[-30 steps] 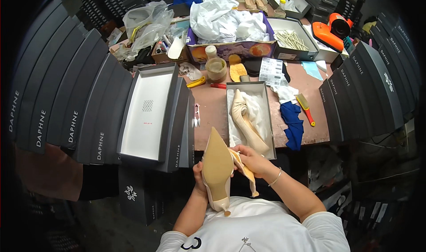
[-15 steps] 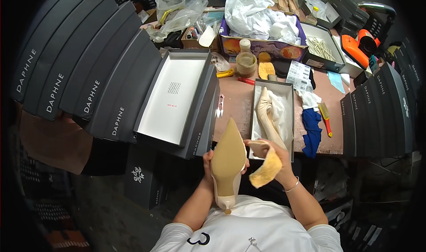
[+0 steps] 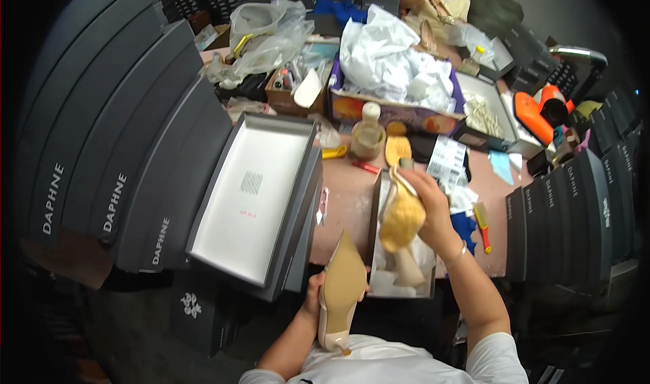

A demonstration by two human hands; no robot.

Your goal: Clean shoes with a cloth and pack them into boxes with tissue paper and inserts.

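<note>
While the left hand holds an upturned shoe by the worktop's near edge, the right hand grips yellow cloth, half screening the boxed shoe.

Pointed beige heeled shoe: tan sole, pale beige heel
Soft fuzzy yellow cloth: yellow-orange, whitish edge
Shallow rectangular cardboard box: dark grey outside, white inside, grey hatched square
Slim brush: yellow and red
Flat tabletop: dusty pink
</note>
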